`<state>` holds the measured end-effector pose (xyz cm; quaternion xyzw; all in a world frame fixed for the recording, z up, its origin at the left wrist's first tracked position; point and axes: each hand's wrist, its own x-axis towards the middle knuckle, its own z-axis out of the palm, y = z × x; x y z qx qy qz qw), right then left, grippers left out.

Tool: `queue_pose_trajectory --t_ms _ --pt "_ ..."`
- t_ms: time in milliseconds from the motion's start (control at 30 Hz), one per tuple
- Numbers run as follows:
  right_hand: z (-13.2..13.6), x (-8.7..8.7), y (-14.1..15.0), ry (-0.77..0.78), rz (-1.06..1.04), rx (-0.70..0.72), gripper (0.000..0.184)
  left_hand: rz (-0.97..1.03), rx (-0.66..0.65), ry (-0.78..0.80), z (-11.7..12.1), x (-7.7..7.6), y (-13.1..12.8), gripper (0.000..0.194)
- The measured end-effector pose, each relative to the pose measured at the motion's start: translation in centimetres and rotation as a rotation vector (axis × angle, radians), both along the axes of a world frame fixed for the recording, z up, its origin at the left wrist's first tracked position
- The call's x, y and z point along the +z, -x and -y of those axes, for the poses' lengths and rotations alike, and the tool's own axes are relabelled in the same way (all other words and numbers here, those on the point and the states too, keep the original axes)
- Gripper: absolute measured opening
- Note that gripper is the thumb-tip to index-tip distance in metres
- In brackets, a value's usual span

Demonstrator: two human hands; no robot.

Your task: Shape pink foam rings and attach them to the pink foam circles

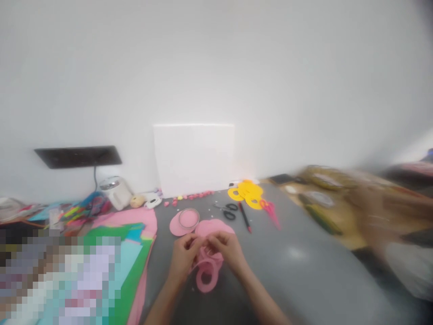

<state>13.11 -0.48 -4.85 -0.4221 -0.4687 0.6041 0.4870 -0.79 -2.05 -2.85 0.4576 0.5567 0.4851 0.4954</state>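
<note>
My left hand [186, 253] and my right hand [225, 248] meet at the near middle of the grey table, fingers pinched on a pink paper piece. What exactly lies between the fingertips is partly hidden. Just below them is a pink paper ring [207, 276], overlapping other pink pieces. Beyond my hands rest pink paper discs [216, 225], and to their left a round metal ring [189, 218] lies on another pink disc [176, 224]. Black-handled scissors [230, 211], a dark pencil-like stick [245, 217] and pink-handled scissors [269, 212] lie beyond my right hand.
Yellow paper rings [246, 193] are piled near the wall. A white board [194, 158] leans there behind small pink bits [199, 195]. Coloured sheets [130, 266] cover the left side, near a white device [117, 193]. On the right, a blurred brown surface [348, 221] holds several items.
</note>
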Motion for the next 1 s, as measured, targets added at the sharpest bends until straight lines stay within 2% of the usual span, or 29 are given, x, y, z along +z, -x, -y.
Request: queue_pose_trajectory --t_ms 300,500,1000 --pt "0.33 0.36 0.01 -0.062 -0.015 -0.06 0.033 -0.01 -0.013 0.008 0.22 0.11 -0.03 0.033" --pt "0.4 0.81 -0.17 0.051 -0.08 -0.101 0.044 -0.009 -0.028 0.007 0.14 -0.01 0.08 0.034" --pt "0.54 0.77 -0.24 0.098 -0.113 -0.091 0.048 -0.023 -0.035 0.017 0.29 -0.25 0.15 0.034"
